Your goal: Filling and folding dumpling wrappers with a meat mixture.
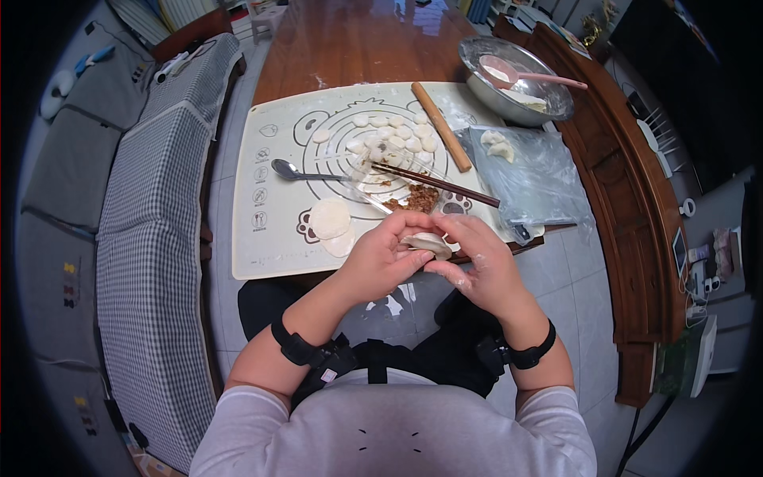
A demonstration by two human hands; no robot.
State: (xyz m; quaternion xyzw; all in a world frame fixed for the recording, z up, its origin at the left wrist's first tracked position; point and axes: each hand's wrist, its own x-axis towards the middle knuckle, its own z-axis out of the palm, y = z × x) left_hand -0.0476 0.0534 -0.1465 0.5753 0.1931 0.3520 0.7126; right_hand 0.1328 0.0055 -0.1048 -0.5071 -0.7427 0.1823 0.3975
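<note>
A folded dumpling (430,243) is pinched between my two hands, just over the near edge of the kneading mat (274,238). My left hand (393,247) cups it from the left, thumb along its near side. On the other side, my right hand (477,256) closes its fingers around the dumpling's right end; flour dusts the skin. Beyond them sits a clear tray (369,192) with brown minced filling (420,198). Dark chopsticks (444,186) lie across the tray. Flat dough wrappers (331,219) overlap to the left of my hands.
A metal spoon (292,171) rests left of the tray. Several dough pieces (396,128) lie beyond it, beside a wooden rolling pin (441,127). At right, two dumplings (498,146) sit on a plastic-covered board (536,179). A steel bowl (489,95) holds a pink scoop (536,77).
</note>
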